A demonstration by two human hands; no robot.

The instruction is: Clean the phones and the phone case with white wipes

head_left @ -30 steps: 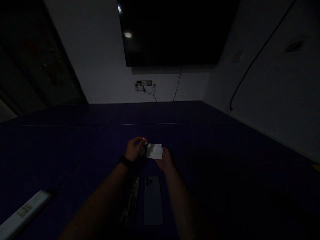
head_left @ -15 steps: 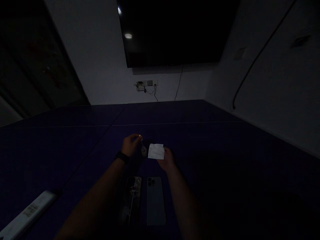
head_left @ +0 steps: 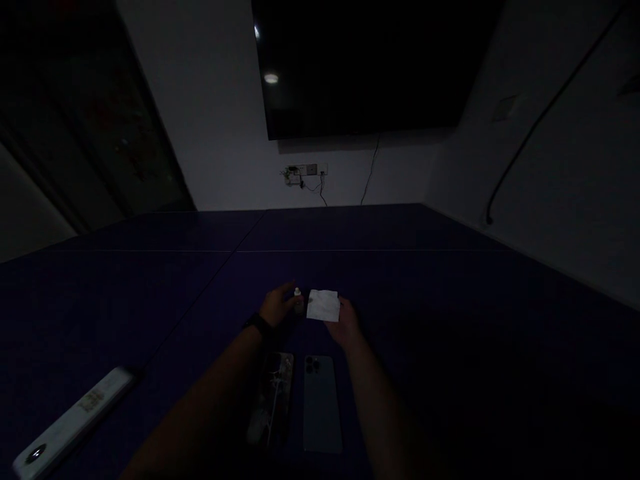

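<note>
Left hand (head_left: 274, 308) is holding the small bottle (head_left: 299, 310), thumb crossing its front, long axis standing upright; right hand (head_left: 346, 325) is gripping the white paper (head_left: 323, 307) by its right side; bottle is sitting just left of paper, not touching.

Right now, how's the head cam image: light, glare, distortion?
Head view: very dark, purple surface sinking to near-black lower right; paper stands out pale.
Head view: bright glare spot on the TV, whose sides lean outward, likely wide-angle stretch.
Head view: bottle by the left hand too dim for detail.
</note>
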